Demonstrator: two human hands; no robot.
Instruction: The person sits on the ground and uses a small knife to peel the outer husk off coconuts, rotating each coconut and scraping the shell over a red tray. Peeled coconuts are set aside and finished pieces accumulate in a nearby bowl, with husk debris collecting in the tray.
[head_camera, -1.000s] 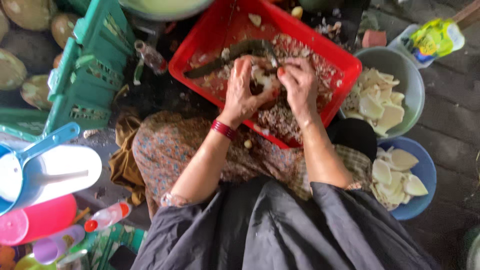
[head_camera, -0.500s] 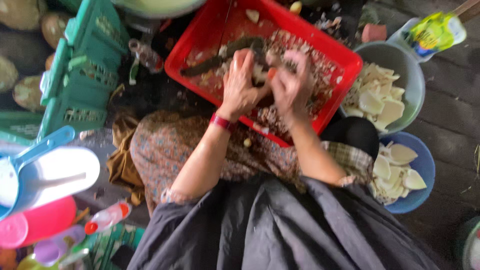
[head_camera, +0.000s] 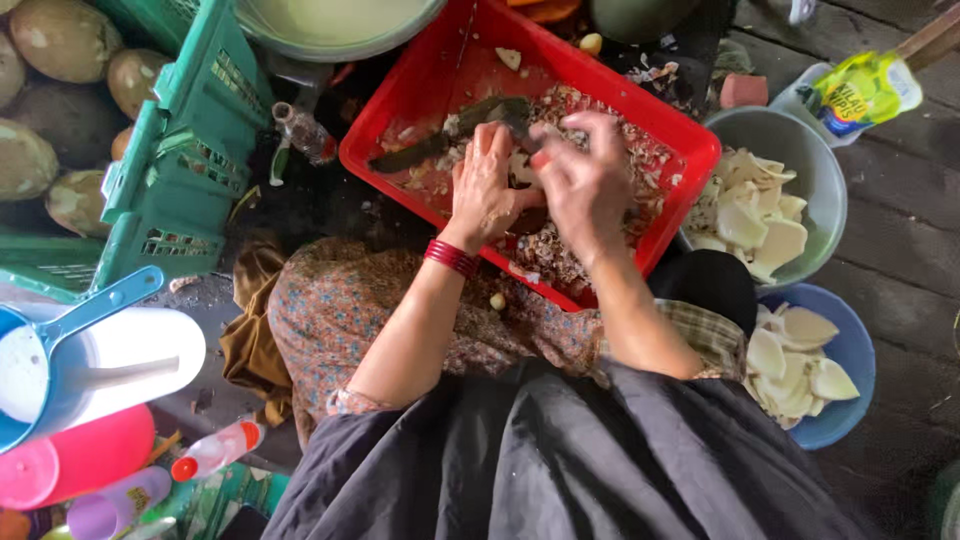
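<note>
Both hands are being held close together over the middle of the red tray (head_camera: 420, 95), which is resting on the person's lap. The left hand (head_camera: 485, 190), with a red bangle (head_camera: 451, 257) at its wrist, is being curled around a small pale piece (head_camera: 520, 168) of white flesh, fingers closed on it. The right hand (head_camera: 585, 180) is being pressed against the same piece from the other side, fingers bent over it; whether a blade is being gripped in it cannot be told, since the palm is hidden. A long dark curved tool (head_camera: 455, 135) is lying across the far half of the tray, its tip just beside the left hand's fingers. Brown and white shavings (head_camera: 560, 260) are being gathered in a heap along the near edge of the tray. For this paring to be done well, it is judged that the piece should be kept low over the tray so that scraps are being caught there, and that fingertips should be kept behind any cutting edge. Just off the tray's right edge, a grey bowl (head_camera: 815, 165) is being filled with pale cleaned slices, and a blue bowl (head_camera: 850, 350) nearer the person is holding more. A green crate (head_camera: 170, 160) is standing to the left, with brown husked coconuts (head_camera: 60, 40) beyond it.
</note>
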